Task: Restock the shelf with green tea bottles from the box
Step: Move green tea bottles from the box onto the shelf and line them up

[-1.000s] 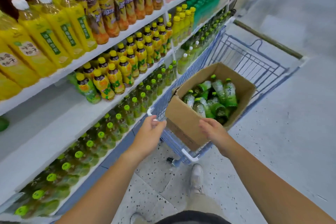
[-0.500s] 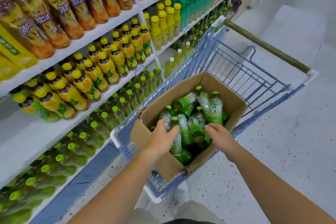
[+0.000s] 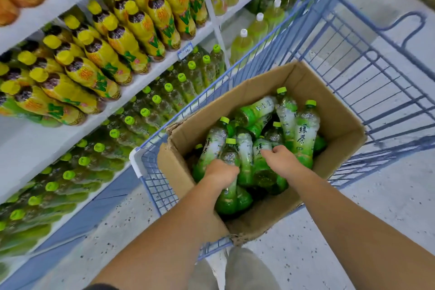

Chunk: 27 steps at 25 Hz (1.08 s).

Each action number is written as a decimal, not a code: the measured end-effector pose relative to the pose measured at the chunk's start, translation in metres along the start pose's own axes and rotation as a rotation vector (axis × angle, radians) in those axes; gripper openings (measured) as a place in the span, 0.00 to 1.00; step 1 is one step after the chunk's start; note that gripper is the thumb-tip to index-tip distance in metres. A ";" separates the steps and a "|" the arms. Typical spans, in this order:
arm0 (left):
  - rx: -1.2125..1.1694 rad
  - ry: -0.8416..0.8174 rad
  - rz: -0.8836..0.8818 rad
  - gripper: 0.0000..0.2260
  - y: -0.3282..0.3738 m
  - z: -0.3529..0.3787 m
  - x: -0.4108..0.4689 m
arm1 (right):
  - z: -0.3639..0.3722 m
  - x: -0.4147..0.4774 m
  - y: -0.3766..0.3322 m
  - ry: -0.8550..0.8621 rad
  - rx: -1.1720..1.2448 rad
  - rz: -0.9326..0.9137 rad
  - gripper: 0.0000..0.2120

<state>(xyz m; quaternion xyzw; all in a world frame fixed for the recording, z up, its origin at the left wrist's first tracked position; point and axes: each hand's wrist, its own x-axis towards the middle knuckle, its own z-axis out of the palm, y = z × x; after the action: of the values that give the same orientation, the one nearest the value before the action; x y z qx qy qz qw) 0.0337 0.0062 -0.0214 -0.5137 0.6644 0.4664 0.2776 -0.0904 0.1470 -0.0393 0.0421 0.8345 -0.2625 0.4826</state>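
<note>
An open cardboard box (image 3: 339,125) sits in a blue wire cart (image 3: 367,59) and holds several green tea bottles with lime caps. Both of my hands are down inside it. My left hand (image 3: 220,173) grips one upright green tea bottle (image 3: 229,155) around its body. My right hand (image 3: 281,160) curls its fingers over another green tea bottle (image 3: 260,150) in the middle of the pile. The bottom shelf (image 3: 113,186) on the left carries rows of the same green tea bottles (image 3: 146,115).
Yellow-capped bottles (image 3: 122,37) fill the shelf above, and pale bottles with white caps (image 3: 256,28) stand further along. The cart's front corner (image 3: 135,155) is close to the shelving. Speckled floor (image 3: 294,254) lies below, with my shoe (image 3: 219,266) under the cart.
I have stepped closer and the box now fills the centre. Both hands went from the box edge down among the bottles, each closing on one.
</note>
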 end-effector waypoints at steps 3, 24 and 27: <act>0.080 -0.091 -0.083 0.11 -0.003 0.022 0.017 | 0.008 0.025 -0.003 -0.053 -0.029 0.070 0.42; -0.610 -0.321 0.039 0.22 -0.012 -0.031 -0.065 | -0.019 -0.057 0.023 -0.134 0.437 -0.063 0.23; -0.661 -0.300 0.118 0.38 -0.023 -0.053 -0.089 | -0.012 -0.089 0.014 -0.050 0.407 -0.228 0.25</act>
<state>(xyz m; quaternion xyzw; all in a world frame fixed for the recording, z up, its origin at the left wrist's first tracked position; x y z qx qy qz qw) 0.0898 -0.0049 0.0677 -0.4623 0.4582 0.7413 0.1636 -0.0480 0.1810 0.0337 0.0374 0.7516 -0.4791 0.4519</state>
